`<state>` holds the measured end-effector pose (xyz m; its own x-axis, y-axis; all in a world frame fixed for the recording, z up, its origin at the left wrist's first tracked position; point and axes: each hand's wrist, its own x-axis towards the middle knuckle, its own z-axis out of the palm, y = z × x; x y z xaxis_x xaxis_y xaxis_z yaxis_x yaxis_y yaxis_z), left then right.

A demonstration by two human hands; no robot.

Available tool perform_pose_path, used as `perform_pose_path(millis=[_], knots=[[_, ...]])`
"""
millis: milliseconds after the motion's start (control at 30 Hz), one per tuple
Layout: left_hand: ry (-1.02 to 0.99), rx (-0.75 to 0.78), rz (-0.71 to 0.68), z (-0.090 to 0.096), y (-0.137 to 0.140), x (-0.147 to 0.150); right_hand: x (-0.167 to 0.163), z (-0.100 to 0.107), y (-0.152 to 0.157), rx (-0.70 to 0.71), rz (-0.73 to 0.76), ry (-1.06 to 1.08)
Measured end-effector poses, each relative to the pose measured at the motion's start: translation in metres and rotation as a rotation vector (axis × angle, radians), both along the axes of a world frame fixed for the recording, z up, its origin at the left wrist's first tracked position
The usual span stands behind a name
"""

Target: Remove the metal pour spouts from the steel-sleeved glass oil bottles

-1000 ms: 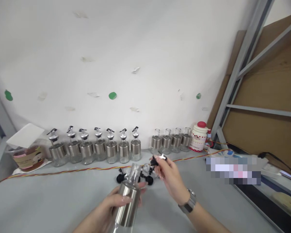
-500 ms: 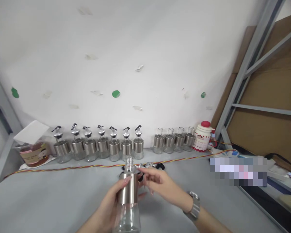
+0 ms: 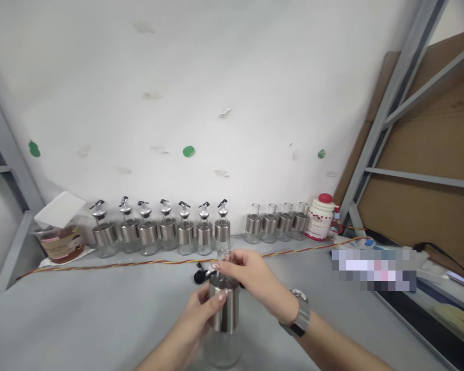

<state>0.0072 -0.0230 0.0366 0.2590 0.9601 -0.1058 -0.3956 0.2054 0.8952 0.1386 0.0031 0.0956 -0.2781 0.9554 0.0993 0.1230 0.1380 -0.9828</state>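
A glass oil bottle (image 3: 229,317) with a brushed steel sleeve stands upright in front of me, its neck without a spout. My left hand (image 3: 195,319) is wrapped around the sleeve from the left, thumb across its front. At the neck, the thumb and fingers of my right hand (image 3: 257,278) close around the glass; whether anything small is between them is hidden. Just behind the bottle lies a black and silver pour spout (image 3: 199,275) on the grey table (image 3: 100,314). Other loose parts there are mostly covered by my hands.
Along the wall stand several bottles with pour spouts (image 3: 185,234) and several bottles without spouts (image 3: 270,224). A twisted red-yellow wire (image 3: 131,264) crosses before them. A white and red jar (image 3: 319,219) is at right, a labelled cup (image 3: 64,245) at left.
The bottle has moved a little right and down toward the table in my left hand. My right hand has come from beside the neck to close around it.
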Motion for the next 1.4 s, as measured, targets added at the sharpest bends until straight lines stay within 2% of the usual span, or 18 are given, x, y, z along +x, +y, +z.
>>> perform_pose_path(millis=[67,167,267,300,433,533,633,767,967,1067,1167,1267,1400], knots=[[-0.074,0.04,0.067,-0.005,0.009,-0.004,0.008,0.011,0.004,0.148,-0.081,-0.052],[-0.059,0.047,0.208,-0.009,0.02,-0.011,0.025,0.027,0.024,0.328,-0.257,-0.154],[0.0,0.019,0.237,-0.008,0.022,-0.016,0.038,0.032,0.058,0.507,-0.482,-0.331],[0.025,0.0,0.233,-0.008,0.022,-0.017,0.04,0.03,0.071,0.525,-0.522,-0.352],[0.152,-0.04,0.234,-0.009,0.023,-0.017,0.042,0.013,0.116,0.559,-0.6,-0.403],[0.225,-0.016,0.24,-0.01,0.023,-0.016,0.041,-0.004,0.136,0.564,-0.615,-0.437],[0.263,0.023,0.194,-0.012,0.021,-0.015,0.041,-0.021,0.147,0.556,-0.627,-0.458],[0.279,0.045,0.067,-0.017,0.02,-0.012,0.04,-0.036,0.158,0.532,-0.665,-0.464],[0.274,0.097,-0.071,-0.018,0.011,-0.005,0.035,-0.043,0.171,0.515,-0.676,-0.446],[0.305,0.108,-0.034,-0.014,0.006,-0.003,0.033,-0.042,0.167,0.515,-0.655,-0.431],[0.35,0.097,0.048,-0.014,0.007,-0.003,0.032,-0.04,0.147,0.514,-0.629,-0.401],[0.357,0.125,0.111,-0.019,0.014,-0.005,0.03,-0.041,0.106,0.501,-0.591,-0.357],[0.389,0.198,0.14,-0.024,0.019,-0.005,0.022,-0.048,0.043,0.445,-0.432,-0.312]])
